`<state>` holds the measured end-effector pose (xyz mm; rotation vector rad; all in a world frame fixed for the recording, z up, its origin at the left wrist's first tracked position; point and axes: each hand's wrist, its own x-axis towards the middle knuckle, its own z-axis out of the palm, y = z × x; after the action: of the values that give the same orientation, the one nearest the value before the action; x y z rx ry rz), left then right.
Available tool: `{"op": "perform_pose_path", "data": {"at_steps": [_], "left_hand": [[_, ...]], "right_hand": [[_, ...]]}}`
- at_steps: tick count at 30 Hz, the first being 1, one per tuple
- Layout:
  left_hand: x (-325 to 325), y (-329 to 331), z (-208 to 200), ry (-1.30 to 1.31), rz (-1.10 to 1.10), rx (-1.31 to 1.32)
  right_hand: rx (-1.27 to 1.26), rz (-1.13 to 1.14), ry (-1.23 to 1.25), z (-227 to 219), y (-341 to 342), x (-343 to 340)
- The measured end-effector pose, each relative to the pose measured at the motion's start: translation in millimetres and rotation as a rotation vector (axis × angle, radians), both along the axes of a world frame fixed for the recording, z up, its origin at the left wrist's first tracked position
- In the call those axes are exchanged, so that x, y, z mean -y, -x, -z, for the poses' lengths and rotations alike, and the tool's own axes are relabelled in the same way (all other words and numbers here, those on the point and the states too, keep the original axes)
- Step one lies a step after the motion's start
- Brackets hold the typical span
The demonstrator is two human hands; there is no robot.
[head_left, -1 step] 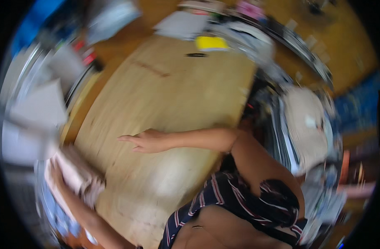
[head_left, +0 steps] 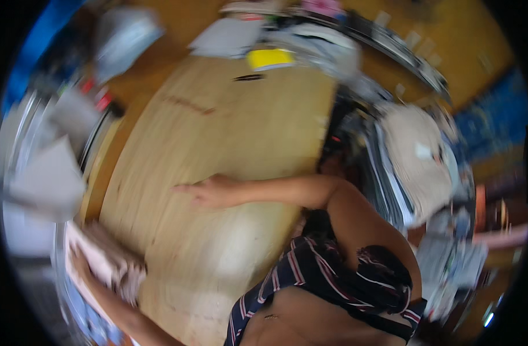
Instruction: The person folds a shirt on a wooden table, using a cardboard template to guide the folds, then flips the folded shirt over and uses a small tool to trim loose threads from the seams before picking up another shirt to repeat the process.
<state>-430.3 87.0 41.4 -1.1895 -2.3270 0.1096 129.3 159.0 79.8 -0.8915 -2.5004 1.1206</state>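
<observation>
Pale wooden table (head_left: 235, 127). Left hand (head_left: 82, 266) against folded pink cloth (head_left: 109, 254), grip can't tell; right hand (head_left: 216, 191) empty, grip apart. Best support folds evenly.

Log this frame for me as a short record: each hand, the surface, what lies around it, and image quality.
Left hand: left hand on folded pale pink cloth; grip unclear
Right hand: right hand over the pale wooden tabletop, a finger extended leftward, no object seen in it; contact unclear
Far end: flat yellow rectangular item, slim dark item, white paper-like sheets
Right side: beige ribbed fabric among stacked items
Image quality: blurred, fine detail lost
</observation>
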Motion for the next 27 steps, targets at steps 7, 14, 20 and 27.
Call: {"op": "perform_pose_path", "data": {"at_steps": [7, 14, 20, 27], "left_hand": [[-17.7, -169.1, -53.2, -0.386, 0.035, 0.032], [-20.7, -348.7, -52.9, -0.654, 0.279, 0.304], [-97.5, -502.1, -58.0, -0.567, 0.523, 0.637], [-127.7, -668.9, -73.9, -0.434, 0.783, 0.646]], "right_hand": [[-0.245, 1.967, -0.299, 57.7, -408.5, 62.8], [0.592, 2.875, -0.118, 203.8, -626.5, 381.2], [-0.079, 2.922, 0.433, 275.8, -738.7, 456.7], [0.228, 2.674, 0.813, 320.9, -788.3, 461.8]]}}
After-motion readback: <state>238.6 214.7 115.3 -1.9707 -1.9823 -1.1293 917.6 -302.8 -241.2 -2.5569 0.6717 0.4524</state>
